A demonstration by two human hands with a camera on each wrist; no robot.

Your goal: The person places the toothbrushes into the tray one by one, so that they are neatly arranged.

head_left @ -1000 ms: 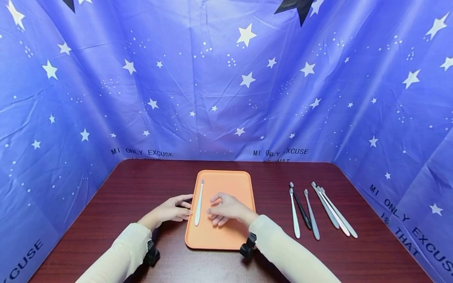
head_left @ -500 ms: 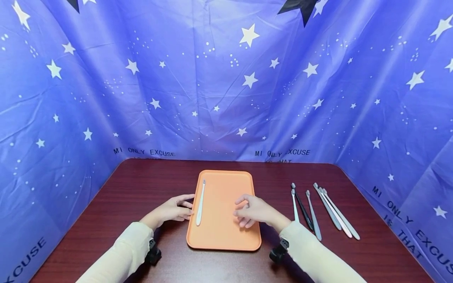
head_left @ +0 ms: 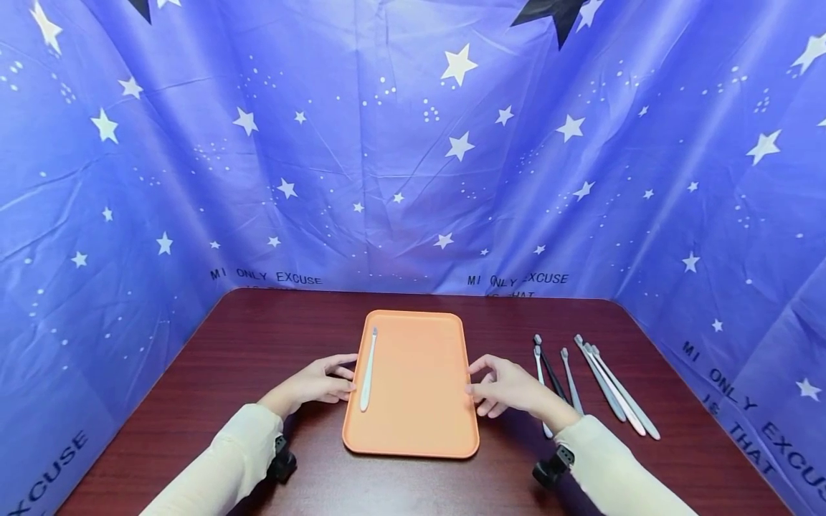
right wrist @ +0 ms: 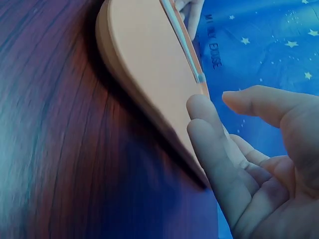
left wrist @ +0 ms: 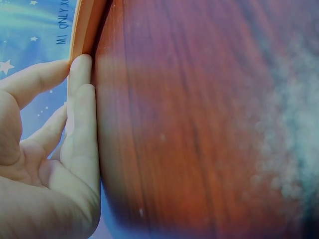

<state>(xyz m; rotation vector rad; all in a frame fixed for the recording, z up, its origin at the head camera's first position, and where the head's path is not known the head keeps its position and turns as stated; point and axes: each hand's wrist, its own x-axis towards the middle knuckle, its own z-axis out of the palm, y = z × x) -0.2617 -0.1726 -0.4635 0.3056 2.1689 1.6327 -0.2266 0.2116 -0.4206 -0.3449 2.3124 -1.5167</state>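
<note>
Table [head_left: 277, 322]: only head view shows entire tray [head_left: 419, 387].

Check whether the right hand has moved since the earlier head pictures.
Yes: in the head view, the right hand has moved right, from over the orange tray to its right edge.

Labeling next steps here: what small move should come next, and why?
Probably move the right hand rightward to the white toothbrush nearest the tray. That hand appears to hold nothing and sits at the tray's right edge; six toothbrushes lie beyond it on the table, while one pale toothbrush lies along the tray's left side.
</note>
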